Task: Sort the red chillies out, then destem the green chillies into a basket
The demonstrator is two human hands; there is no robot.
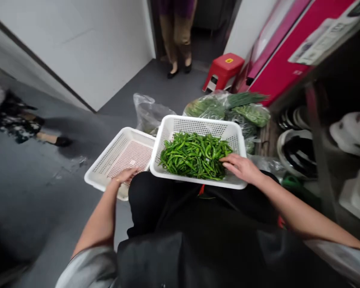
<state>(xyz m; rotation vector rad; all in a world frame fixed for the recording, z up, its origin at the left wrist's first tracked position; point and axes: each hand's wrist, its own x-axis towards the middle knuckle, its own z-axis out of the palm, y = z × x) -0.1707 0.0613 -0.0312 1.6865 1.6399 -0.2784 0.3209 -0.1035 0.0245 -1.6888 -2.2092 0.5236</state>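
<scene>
Green peppers (195, 155) lie heaped along the near edge of the white basket (204, 125). We note right hand (241, 167) at the peppers, left hand (126, 175) well apart at the second basket (108, 160); grips we cannot tell.

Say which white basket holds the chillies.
The right basket, on the lap: chillies heap inside, the right hand at their edge. The left basket, lower, shows its pinkish mesh base near the left hand.

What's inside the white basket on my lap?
A heap of slender green peppers lies in the white basket, your right hand at the heap's right side. Anything beneath the peppers is covered and can't be seen.
</scene>
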